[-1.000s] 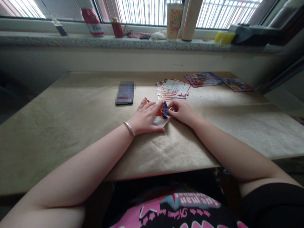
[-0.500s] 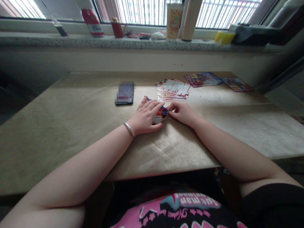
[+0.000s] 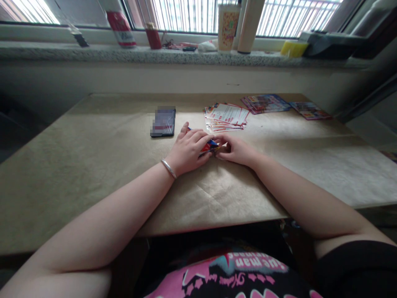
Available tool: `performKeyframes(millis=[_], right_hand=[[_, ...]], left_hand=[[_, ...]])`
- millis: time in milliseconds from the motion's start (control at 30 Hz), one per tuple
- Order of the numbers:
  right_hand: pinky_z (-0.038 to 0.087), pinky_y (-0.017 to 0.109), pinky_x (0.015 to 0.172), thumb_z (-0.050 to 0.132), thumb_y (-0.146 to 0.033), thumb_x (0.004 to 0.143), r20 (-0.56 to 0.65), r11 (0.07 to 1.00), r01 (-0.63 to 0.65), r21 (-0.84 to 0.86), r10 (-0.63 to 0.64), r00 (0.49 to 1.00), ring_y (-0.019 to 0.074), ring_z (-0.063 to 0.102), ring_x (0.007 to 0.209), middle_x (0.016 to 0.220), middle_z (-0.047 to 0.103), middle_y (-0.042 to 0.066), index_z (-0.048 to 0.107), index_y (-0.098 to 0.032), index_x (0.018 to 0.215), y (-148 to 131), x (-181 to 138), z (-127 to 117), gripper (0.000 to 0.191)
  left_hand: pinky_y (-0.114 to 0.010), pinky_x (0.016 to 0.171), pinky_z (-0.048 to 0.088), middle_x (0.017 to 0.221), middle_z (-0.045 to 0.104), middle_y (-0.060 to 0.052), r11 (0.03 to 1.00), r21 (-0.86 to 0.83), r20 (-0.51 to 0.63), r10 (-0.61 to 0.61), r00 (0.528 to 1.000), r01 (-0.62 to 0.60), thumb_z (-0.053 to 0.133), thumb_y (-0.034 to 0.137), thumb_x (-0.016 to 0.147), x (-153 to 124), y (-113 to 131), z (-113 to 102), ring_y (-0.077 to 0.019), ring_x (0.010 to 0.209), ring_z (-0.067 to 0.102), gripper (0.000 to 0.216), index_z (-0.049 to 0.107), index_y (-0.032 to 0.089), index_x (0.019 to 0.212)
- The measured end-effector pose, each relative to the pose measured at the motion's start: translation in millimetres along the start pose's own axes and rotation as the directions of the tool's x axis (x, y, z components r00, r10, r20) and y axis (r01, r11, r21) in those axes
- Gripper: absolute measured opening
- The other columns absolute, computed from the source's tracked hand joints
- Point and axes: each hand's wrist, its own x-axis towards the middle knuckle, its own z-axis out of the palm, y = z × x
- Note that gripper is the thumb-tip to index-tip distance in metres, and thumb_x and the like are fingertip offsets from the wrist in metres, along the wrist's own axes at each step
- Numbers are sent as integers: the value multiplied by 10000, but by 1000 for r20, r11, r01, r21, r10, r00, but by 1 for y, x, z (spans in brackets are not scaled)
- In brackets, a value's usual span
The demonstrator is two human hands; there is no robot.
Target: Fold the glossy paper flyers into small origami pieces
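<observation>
A small folded leaflet (image 3: pixel 208 146), printed red and blue, lies on the brown paper-covered table (image 3: pixel 93 149) between my two hands. My left hand (image 3: pixel 187 150), with a silver bangle at the wrist, curls over the leaflet's left side and presses it down. My right hand (image 3: pixel 235 149) pinches the leaflet's right edge with its fingertips, and the two hands nearly touch. Most of the leaflet is hidden under my fingers. Just behind them lies a fanned stack of red-and-white leaflets (image 3: pixel 226 116).
A dark phone (image 3: pixel 163 121) lies left of the stack. Two colourful leaflets (image 3: pixel 264 103) (image 3: pixel 309 110) lie at the back right. The window sill (image 3: pixel 62 51) behind the table holds a red can (image 3: pixel 120 27), a paper cup (image 3: pixel 228 25) and a yellow object (image 3: pixel 292 48).
The leaflet has been folded smaller: less white and colour shows now. My right hand has slid left toward my left hand, and both have closed over it.
</observation>
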Motion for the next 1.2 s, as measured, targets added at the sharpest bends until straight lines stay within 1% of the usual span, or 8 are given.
performKeyframes(millis=[300,400,600,767,867,967,1100,1200], right_hand=[[546,307,736,696,-258,732,-92,998,-53,31,56,994,157,636,836,954,655,24,540,-221,1098,0,2,9,399],[544,310,744,715,-282,721,-122,997,-66,47,71,990,155,631,830,929,642,13,532,-225,1076,0,2,9,403],[493,261,611,724,-302,698,-211,992,-61,115,84,974,118,583,685,873,630,-12,533,-227,948,-12,4,8,324],[469,261,592,726,-328,727,-330,999,15,47,1,944,110,531,641,801,592,-15,573,-218,942,-18,4,8,286],[489,272,622,697,-318,774,-354,998,63,-25,-68,933,115,545,668,853,610,3,598,-222,959,-21,2,9,230],[499,278,634,687,-302,809,-386,983,96,-160,-151,910,125,558,697,861,617,13,634,-227,952,-26,0,9,170],[518,292,668,658,-311,855,-370,947,134,-293,-242,897,140,576,747,922,642,30,657,-246,998,-30,-2,7,157],[531,298,693,639,-289,871,-323,928,172,-331,-283,903,149,596,796,971,651,38,652,-255,1061,-31,-3,7,194]], left_hand=[[-567,1212,138,1255,622,-109,998,-62,21,-32,999,34,591,477,829,1,-2,1,-288,1183,554,523,549,187,1263],[-539,1206,161,1276,632,-110,997,-71,7,-26,1000,27,591,429,836,1,-3,1,-278,1192,563,527,547,180,1299],[-449,1068,366,1341,608,-84,997,-65,-74,-49,996,44,569,346,873,2,0,0,-266,1193,555,482,546,199,1332],[-392,1029,400,1285,632,-83,989,-111,-144,-115,983,100,581,295,870,3,-1,3,-250,1175,555,475,537,192,1331],[-403,995,408,1181,664,-74,985,-114,-154,-150,977,133,598,334,868,2,-4,6,-255,1109,577,451,550,221,1302],[-409,1007,398,1180,660,-73,983,-134,-192,-150,970,125,599,405,880,3,-3,5,-246,1091,583,421,562,228,1260],[-414,1064,359,1198,659,-62,981,-171,-299,-145,943,96,547,450,925,5,-1,0,-217,1126,582,326,592,242,1172],[-439,1112,312,1162,681,-46,978,-169,-312,-167,935,118,550,471,927,5,0,-2,-204,1107,602,306,605,255,1137]])
